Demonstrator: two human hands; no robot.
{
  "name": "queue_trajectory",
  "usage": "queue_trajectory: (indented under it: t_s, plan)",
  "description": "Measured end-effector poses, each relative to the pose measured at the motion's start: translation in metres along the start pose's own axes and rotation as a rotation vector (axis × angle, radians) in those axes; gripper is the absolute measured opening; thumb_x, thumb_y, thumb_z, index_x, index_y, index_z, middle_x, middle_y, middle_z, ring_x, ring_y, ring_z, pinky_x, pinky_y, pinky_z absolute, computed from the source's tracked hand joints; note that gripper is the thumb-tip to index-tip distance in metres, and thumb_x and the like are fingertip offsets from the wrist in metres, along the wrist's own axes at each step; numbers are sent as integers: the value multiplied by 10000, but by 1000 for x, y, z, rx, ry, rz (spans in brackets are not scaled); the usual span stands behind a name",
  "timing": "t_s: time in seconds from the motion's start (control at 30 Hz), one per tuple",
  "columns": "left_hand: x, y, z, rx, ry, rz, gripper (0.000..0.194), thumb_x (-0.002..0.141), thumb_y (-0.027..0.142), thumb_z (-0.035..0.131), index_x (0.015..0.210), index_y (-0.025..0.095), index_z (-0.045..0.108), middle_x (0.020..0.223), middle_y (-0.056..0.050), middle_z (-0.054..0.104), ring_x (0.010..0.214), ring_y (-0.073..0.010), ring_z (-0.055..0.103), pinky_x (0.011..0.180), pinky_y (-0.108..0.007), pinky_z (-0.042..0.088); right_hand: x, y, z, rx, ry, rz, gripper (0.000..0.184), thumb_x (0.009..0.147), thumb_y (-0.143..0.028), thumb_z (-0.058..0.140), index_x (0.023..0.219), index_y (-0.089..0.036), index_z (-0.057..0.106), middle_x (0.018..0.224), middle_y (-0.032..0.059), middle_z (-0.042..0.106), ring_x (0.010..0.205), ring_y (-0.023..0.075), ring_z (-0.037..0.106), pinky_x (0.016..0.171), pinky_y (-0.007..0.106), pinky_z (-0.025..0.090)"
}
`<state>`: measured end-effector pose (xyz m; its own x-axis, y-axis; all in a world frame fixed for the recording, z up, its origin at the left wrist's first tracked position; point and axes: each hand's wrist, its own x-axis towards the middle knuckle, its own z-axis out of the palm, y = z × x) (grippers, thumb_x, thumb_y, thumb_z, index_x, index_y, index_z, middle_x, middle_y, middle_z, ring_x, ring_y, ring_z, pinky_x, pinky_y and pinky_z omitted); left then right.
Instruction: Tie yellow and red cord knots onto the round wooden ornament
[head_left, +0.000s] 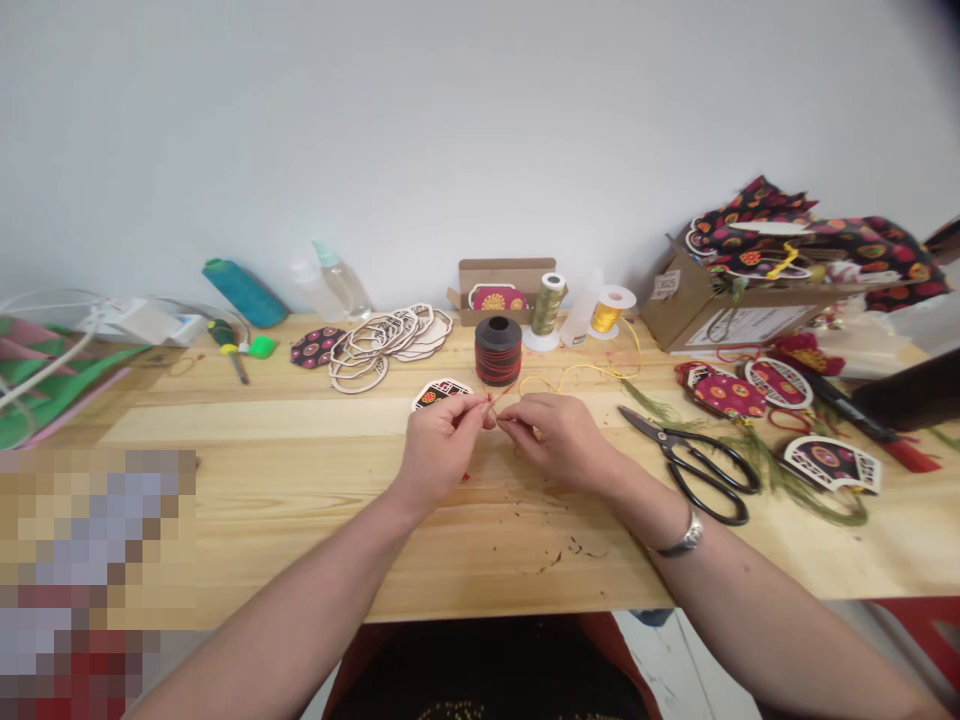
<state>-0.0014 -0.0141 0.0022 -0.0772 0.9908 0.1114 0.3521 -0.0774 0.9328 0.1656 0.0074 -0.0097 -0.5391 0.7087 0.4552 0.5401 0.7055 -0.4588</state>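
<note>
My left hand [442, 445] and my right hand [559, 440] meet over the middle of the wooden table [300, 480], fingertips pinched together on a thin red and yellow cord [493, 400]. The yellow cord [577, 372] runs back to a gold spool [606, 316]. A dark red-and-black thread spool [498, 350] stands just behind my hands. A small patterned fan-shaped piece [437, 392] lies beside my left fingers. A metal watch band sits on my right wrist.
Black scissors [701, 462] lie to the right. Wooden ring cut-outs [386, 340] are stacked at the back left, near a spray bottle [337, 280] and a teal spool [244, 292]. A cardboard box with patterned fabric [787, 260] stands back right, with finished ornaments [780, 385] beside it.
</note>
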Motion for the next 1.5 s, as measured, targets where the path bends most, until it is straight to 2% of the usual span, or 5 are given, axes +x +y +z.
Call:
queue_trajectory:
  t_s: [0.2, 0.37, 0.87, 1.13, 1.5]
  plan:
    - [0, -5, 1, 86, -65, 67, 184, 810, 280, 566, 809, 202, 733, 669, -10, 681, 608, -149, 580, 588, -244, 477, 1, -4, -11, -357, 28, -301, 246, 922, -118, 408, 852, -137, 643, 723, 42, 610, 660, 145, 470, 575, 271, 331]
    - [1, -7, 0, 148, -179, 179, 211, 830, 254, 540, 772, 211, 738, 646, -4, 672, 635, -151, 597, 663, -252, 462, 3, -4, -17, -360, 8, -335, 300, 955, -129, 345, 841, -140, 623, 740, 53, 594, 677, 152, 448, 602, 278, 354]
    - [3, 3, -3, -67, -370, -136, 229, 766, 345, 608, 652, 172, 704, 577, 6, 609, 417, -74, 379, 362, -194, 295, 9, 4, -7, 440, 70, 301, 143, 813, -133, 567, 717, -161, 669, 676, 7, 671, 609, 105, 574, 582, 219, 421]
    - [9, -5, 0, -414, -262, -286, 234, 683, 358, 703, 675, 127, 665, 612, 10, 589, 386, -11, 284, 372, -176, 152, 9, 1, -4, 573, 71, 385, 111, 790, -193, 607, 810, -150, 707, 802, 65, 725, 704, 149, 635, 659, 275, 485]
    - [8, -10, 1, -440, -247, -286, 222, 722, 337, 673, 658, 125, 655, 585, 23, 544, 397, -9, 274, 390, -172, 160, 8, -3, -7, 530, 27, 403, 196, 827, -268, 573, 865, -135, 712, 760, 61, 710, 609, 124, 558, 573, 251, 431]
